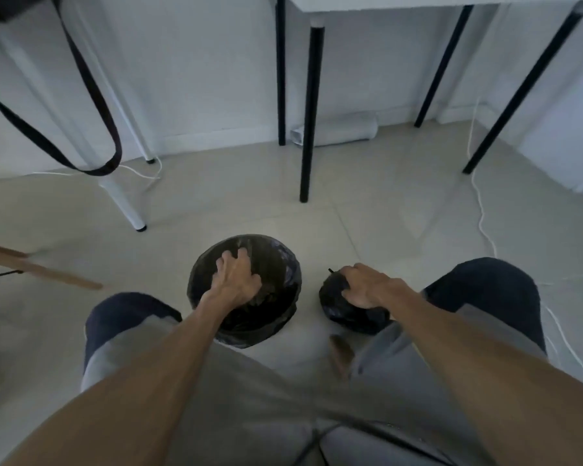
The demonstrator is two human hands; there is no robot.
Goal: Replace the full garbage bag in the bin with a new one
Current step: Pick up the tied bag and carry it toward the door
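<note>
A small round bin (276, 326) stands on the floor between my knees, lined with a black garbage bag (280, 264) whose edge folds over the rim. My left hand (238, 279) reaches into the bin's mouth with fingers spread, pressing on the liner inside. To the right of the bin lies a tied-up full black garbage bag (337, 304) on the floor. My right hand (364, 285) rests on top of that bag, fingers curled over it.
Black table legs (312, 112) stand ahead of the bin. A white table leg (125, 203) and a hanging black strap (91, 79) are at the left. A white cable (482, 213) runs along the floor on the right. A wooden stick (41, 269) lies at the left.
</note>
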